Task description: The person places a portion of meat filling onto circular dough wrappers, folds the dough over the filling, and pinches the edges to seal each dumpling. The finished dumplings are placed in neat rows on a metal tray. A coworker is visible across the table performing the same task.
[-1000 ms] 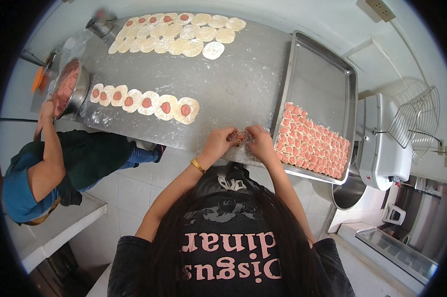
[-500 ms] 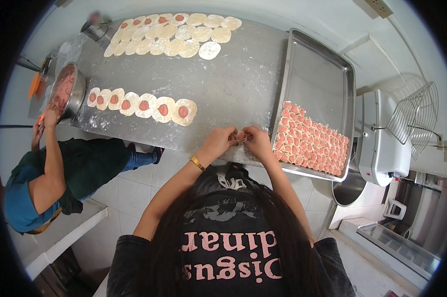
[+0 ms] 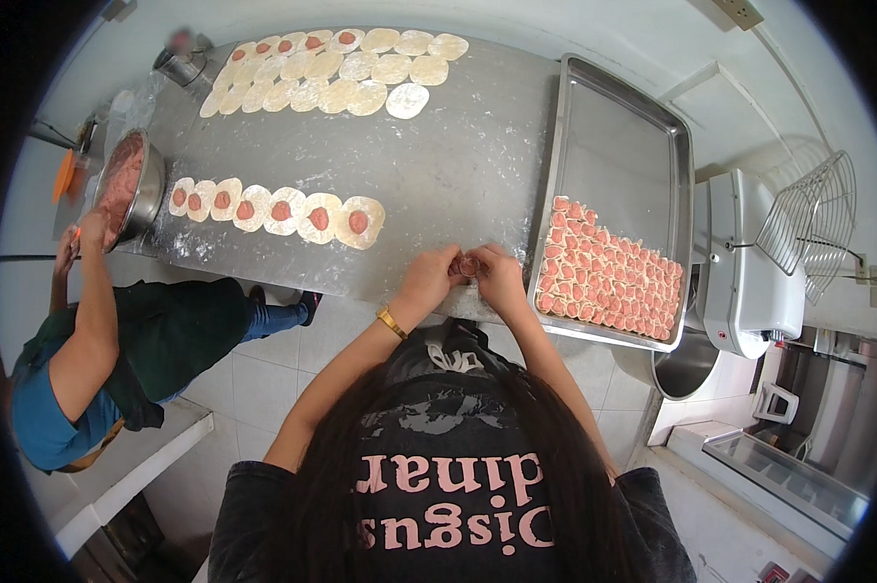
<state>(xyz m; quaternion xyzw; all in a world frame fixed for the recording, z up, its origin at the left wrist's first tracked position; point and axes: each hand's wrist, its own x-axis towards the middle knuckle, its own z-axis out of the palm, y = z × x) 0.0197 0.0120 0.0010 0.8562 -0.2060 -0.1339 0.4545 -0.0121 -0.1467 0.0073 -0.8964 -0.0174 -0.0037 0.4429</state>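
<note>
Between my fingertips, at the near edge of the metal table [image 3: 438,185], is a small open-topped dumpling [image 3: 467,265] with pink filling. My left hand [image 3: 429,276] pinches it from one side and my right hand [image 3: 498,278] from the other. To the left lies a row of round dough wrappers [image 3: 322,218], each with a dab of pink meat on it. Right of my hands, a large metal tray [image 3: 547,165] holds many packed dumplings [image 3: 608,274] in its near half.
Overlapping wrappers [image 3: 337,95] lie along the far side, a few topped with meat. At the left, a co-worker's hand [image 3: 93,231] is at a steel bowl [image 3: 151,189] of pink filling. A white machine [image 3: 735,282] and wire rack [image 3: 817,219] stand right of the tray.
My hands have shifted very slightly left with the dumpling still pinched between them. The co-worker's hands have moved a little lower and left at the bowl.
</note>
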